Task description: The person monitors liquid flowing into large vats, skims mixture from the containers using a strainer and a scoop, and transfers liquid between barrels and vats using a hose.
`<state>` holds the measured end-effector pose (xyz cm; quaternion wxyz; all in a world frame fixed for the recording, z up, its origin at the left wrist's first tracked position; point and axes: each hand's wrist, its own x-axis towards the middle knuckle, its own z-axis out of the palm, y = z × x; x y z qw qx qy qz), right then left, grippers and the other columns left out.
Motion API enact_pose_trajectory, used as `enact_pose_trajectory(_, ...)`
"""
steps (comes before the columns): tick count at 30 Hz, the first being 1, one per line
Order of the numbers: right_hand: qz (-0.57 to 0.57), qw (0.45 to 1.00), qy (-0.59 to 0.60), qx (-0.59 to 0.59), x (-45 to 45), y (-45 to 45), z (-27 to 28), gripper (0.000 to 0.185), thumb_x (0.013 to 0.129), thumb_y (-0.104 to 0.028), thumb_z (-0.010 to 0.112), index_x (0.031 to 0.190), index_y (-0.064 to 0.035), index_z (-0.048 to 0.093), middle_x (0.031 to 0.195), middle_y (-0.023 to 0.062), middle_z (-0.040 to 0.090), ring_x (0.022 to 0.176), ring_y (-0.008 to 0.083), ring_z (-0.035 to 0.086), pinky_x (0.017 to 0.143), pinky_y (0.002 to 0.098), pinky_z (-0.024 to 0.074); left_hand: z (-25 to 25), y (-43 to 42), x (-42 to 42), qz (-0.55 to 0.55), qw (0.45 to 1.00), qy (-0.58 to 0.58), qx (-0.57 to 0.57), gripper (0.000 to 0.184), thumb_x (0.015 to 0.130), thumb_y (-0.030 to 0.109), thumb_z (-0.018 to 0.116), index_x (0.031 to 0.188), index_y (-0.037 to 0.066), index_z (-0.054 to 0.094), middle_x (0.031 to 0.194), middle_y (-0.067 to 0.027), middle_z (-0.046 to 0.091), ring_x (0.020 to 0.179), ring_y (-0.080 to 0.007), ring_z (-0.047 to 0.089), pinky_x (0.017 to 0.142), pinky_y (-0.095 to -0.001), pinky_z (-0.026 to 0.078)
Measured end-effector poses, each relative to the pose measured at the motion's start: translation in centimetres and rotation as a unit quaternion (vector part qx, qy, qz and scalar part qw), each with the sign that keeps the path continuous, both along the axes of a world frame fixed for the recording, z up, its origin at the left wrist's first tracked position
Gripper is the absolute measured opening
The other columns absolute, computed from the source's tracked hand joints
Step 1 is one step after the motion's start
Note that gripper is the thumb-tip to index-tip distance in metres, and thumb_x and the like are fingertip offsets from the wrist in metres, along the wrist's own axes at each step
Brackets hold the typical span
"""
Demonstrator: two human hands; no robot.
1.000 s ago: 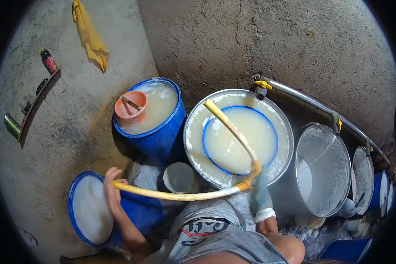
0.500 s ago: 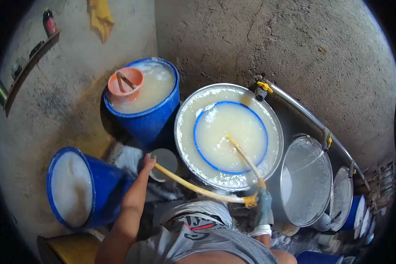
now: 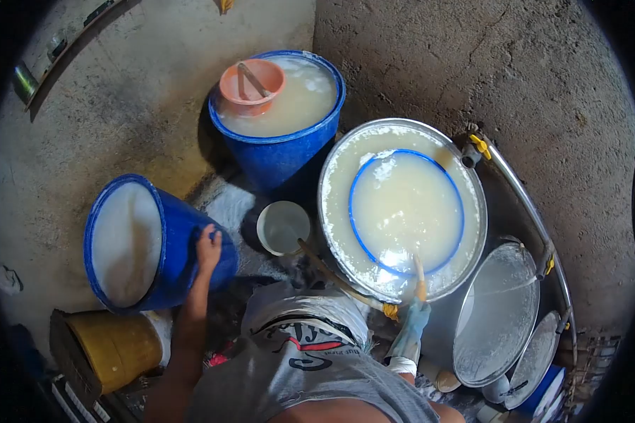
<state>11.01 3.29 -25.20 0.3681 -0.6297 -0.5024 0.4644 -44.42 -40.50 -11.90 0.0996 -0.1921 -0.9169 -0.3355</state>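
Observation:
My left hand (image 3: 208,248) is by the side of a blue barrel (image 3: 187,247) full of whitish liquid, with nothing in its fingers. In my right hand (image 3: 411,328), covered by a teal rubber glove, is a yellowish hose (image 3: 335,282). One end of this hose dips inside a blue ring (image 3: 353,204) in a big metal vat (image 3: 326,225) of cloudy liquid. The other end hangs by the rim of a small pale bucket (image 3: 283,227). Yellow wrapping (image 3: 390,311) sits on the hose near my glove.
A pink basin (image 3: 252,106) with a handled tool floats in another blue barrel (image 3: 282,158). Metal pipe (image 3: 518,183) with yellow valves runs along the wall above more metal vats (image 3: 501,317). A yellow bucket (image 3: 116,349) lies tilted at the lower left.
My left hand has let go of the hose end and moved left to the blue barrel. My gloved hand still holds the hose, less of which shows above the vat. The view has shifted left and down.

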Motion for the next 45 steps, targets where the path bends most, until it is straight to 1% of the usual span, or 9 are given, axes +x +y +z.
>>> enact_pose_trajectory(3, 0.02, 0.988, -0.143, 0.06, -0.3, -0.4, 1.5, 0.057, 0.096, -0.032, 0.072, 0.131, 0.0088, 0.054, 0.101, 0.0161, 0.07, 0.081, 0.0236, 0.07, 0.07, 0.0371, 0.0567, 5.3, -4.9, 0.2, 0.089, 0.987, 0.131, 0.005, 0.04, 0.099, 0.018, 0.067, 0.135, 0.0, 0.061, 0.127, -0.0214, 0.065, 0.108, -0.0378, 0.064, 0.093, -0.0443, 0.053)
enact_pose_trajectory(5, 0.027, 0.988, -0.151, -0.02, -1.4, -1.1, 5.0, 0.07, 0.092, -0.041, 0.075, 0.137, 0.009, 0.054, 0.126, 0.0234, 0.067, 0.109, 0.0333, 0.07, 0.092, 0.0436, 0.0558, 5.9, -9.1, -1.8, 0.184, 0.969, 0.162, -0.016, 0.045, 0.101, 0.024, 0.065, 0.138, -0.001, 0.058, 0.135, -0.0227, 0.062, 0.114, -0.0405, 0.063, 0.099, -0.0469, 0.05)
enact_pose_trajectory(8, 0.065, 0.979, -0.193, 0.005, -2.2, -2.1, 8.3, 0.071, 0.092, -0.041, 0.075, 0.137, 0.0093, 0.054, 0.123, 0.0234, 0.068, 0.106, 0.0332, 0.071, 0.091, 0.0432, 0.0558, 5.6, -13.6, -3.8, 0.357, 0.888, 0.259, -0.129, 0.05, 0.102, 0.033, 0.063, 0.139, 0.0, 0.058, 0.139, -0.0239, 0.061, 0.122, -0.0429, 0.06, 0.104, -0.0517, 0.047)
enact_pose_trajectory(11, 0.081, 0.975, -0.204, -0.027, -2.9, -2.5, 10.6, 0.069, 0.09, -0.041, 0.076, 0.134, 0.0087, 0.057, 0.117, 0.0228, 0.07, 0.104, 0.0337, 0.071, 0.091, 0.0433, 0.0556, 3.1, -17.2, -6.3, 0.422, 0.867, 0.24, -0.112, 0.054, 0.102, 0.04, 0.061, 0.139, 0.001, 0.058, 0.141, -0.0237, 0.06, 0.126, -0.0433, 0.059, 0.106, -0.0552, 0.046)
enact_pose_trajectory(15, 0.079, 0.981, -0.177, -0.032, -1.5, -1.0, 6.9, 0.063, 0.089, -0.041, 0.075, 0.128, 0.0066, 0.062, 0.111, 0.0223, 0.072, 0.101, 0.0349, 0.072, 0.09, 0.0451, 0.0552, 4.2, -16.7, -6.3, 0.389, 0.87, 0.27, -0.137, 0.055, 0.102, 0.042, 0.062, 0.138, 0.001, 0.058, 0.138, -0.0217, 0.063, 0.123, -0.0429, 0.062, 0.104, -0.0547, 0.048)
enact_pose_trajectory(19, 0.064, 0.945, -0.32, 0.037, -2.2, -1.3, 7.8, 0.059, 0.087, -0.046, 0.075, 0.119, 0.002, 0.068, 0.108, 0.0225, 0.073, 0.1, 0.0407, 0.071, 0.089, 0.0489, 0.054, 5.4, -15.6, -5.4, 0.428, 0.871, 0.201, -0.135, 0.053, 0.103, 0.045, 0.061, 0.135, 0.002, 0.059, 0.134, -0.0191, 0.065, 0.119, -0.0419, 0.064, 0.099, -0.0556, 0.05)
enact_pose_trajectory(36, 0.107, 0.929, -0.353, 0.014, -2.5, -1.0, 11.2, 0.075, 0.081, -0.048, 0.084, 0.137, -0.002, 0.062, 0.12, 0.0224, 0.069, 0.105, 0.0364, 0.07, 0.092, 0.046, 0.0558, 3.3, -17.2, -6.6, 0.422, 0.896, 0.111, -0.08, 0.071, 0.102, 0.067, 0.05, 0.141, 0.008, 0.058, 0.139, -0.016, 0.061, 0.119, -0.0362, 0.065, 0.1, -0.0509, 0.052)
enact_pose_trajectory(38, 0.116, 0.934, -0.337, 0.004, -2.2, -0.9, 10.9, 0.072, 0.08, -0.049, 0.082, 0.138, -0.0108, 0.062, 0.121, 0.0183, 0.068, 0.109, 0.0365, 0.069, 0.094, 0.0487, 0.0548, 2.9, -17.5, -6.9, 0.426, 0.895, 0.11, -0.071, 0.072, 0.102, 0.068, 0.05, 0.141, 0.008, 0.058, 0.139, -0.0161, 0.061, 0.119, -0.0356, 0.066, 0.1, -0.0504, 0.052)
enact_pose_trajectory(45, 0.111, 0.934, -0.338, 0.004, -1.9, -1.1, 11.1, 0.077, 0.081, -0.047, 0.084, 0.139, -0.0041, 0.061, 0.127, 0.023, 0.066, 0.112, 0.0376, 0.068, 0.097, 0.0469, 0.0541, 2.9, -17.3, -7.0, 0.428, 0.897, 0.095, -0.059, 0.076, 0.1, 0.07, 0.052, 0.142, 0.007, 0.057, 0.139, -0.0167, 0.06, 0.116, -0.0342, 0.067, 0.099, -0.0502, 0.052)
